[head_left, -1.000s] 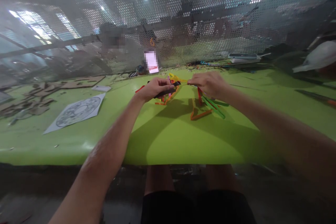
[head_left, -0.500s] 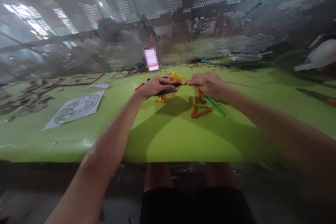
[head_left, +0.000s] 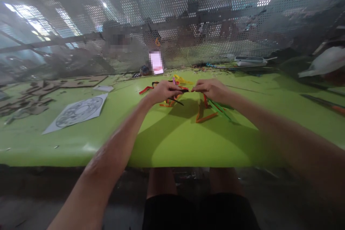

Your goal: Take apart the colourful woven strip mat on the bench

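My left hand point(head_left: 163, 92) is closed in a pinch on a black strip point(head_left: 185, 90), whose tip points at my other hand. A second black length point(head_left: 176, 101) sticks out below the left fingers; whether it belongs to the same strip I cannot tell. My right hand point(head_left: 211, 89) is closed, fingertips pinched at the strip's tip, where a small pale bit shows. Below the right hand lie green strips point(head_left: 219, 109), a bent orange strip point(head_left: 207, 118) and a red strip point(head_left: 205, 101). Yellow strips point(head_left: 182, 79) and a red strip point(head_left: 145, 90) lie around the left hand.
A printed sheet with a ring pattern point(head_left: 81, 110) lies left on the green table point(head_left: 172, 143). Cardboard pieces point(head_left: 45, 88) are heaped behind it. A lit phone point(head_left: 156, 63) leans at the perforated screen point(head_left: 178, 25). A white device point(head_left: 250, 61) stands back right.
The black piece below my left hand has turned from its broad face to a thin edge. Both hands stay close together, slightly lower in the picture.
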{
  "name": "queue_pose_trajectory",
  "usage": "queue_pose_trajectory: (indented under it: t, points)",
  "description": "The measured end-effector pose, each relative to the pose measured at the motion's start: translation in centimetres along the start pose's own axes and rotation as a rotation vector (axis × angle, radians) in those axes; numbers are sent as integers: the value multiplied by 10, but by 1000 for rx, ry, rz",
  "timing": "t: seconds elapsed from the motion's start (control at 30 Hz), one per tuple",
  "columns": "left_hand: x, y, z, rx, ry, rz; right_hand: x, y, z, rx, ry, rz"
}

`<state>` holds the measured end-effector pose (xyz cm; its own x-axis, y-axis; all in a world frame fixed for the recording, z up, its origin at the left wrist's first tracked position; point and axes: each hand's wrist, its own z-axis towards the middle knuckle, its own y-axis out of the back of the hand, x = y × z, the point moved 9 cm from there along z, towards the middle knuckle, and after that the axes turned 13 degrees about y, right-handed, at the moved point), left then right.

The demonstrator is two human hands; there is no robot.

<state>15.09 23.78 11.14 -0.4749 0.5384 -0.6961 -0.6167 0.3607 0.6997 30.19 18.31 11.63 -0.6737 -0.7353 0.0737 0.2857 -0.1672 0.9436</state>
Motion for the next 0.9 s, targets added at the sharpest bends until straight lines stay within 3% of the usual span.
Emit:
queue_pose_trajectory:
  t: [0.2, 0.43, 0.73, 0.9]
  points:
    - [3, -8, 4, 13, 0, -89, 6, -2, 3, -55, 38, -12]
    - [12, -6, 2, 47, 125, -232, 6, -8, 7, -82, 22, -128]
    - [18, -29, -2, 148, 313, -445, 23, -13, 9, 141, -163, -420]
    - [20, -19, -1, 129, 318, -519, 22, -6, 8, 167, -204, -443]
